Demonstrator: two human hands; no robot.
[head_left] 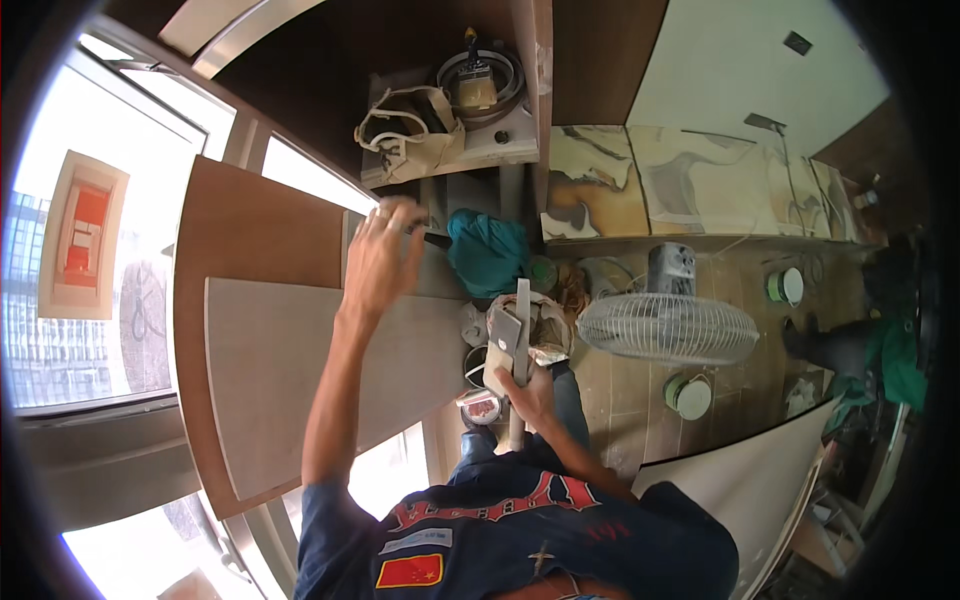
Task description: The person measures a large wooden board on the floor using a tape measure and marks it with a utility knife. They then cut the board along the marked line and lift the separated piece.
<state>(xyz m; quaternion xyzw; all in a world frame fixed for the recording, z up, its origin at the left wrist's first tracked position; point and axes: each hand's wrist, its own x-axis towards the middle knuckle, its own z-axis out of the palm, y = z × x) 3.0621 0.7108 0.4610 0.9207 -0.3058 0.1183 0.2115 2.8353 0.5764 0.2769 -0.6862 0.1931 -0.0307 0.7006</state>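
My left hand (383,252) is raised over the boards beside the window, fingers loosely curled and apart, fingertips blurred, with nothing visible in it. It is left of a teal cloth bundle (485,250). My right hand (528,398) grips a long grey strip (522,300) together with a flat grey-and-beige tool (502,347); their exact kind is unclear. Below the left hand lie a pale board (280,370) and a brown board (240,220). Near the right hand are a crumpled open bag (550,325) and a small container (478,408).
A standing fan (665,330) is to the right, with round tubs (688,395) on the floor (625,410). A shelf (515,150) holds a paintbrush (477,85) and cloth bag (405,140). Marbled panels (700,190) line the far side; a large sheet (715,475) stands at lower right.
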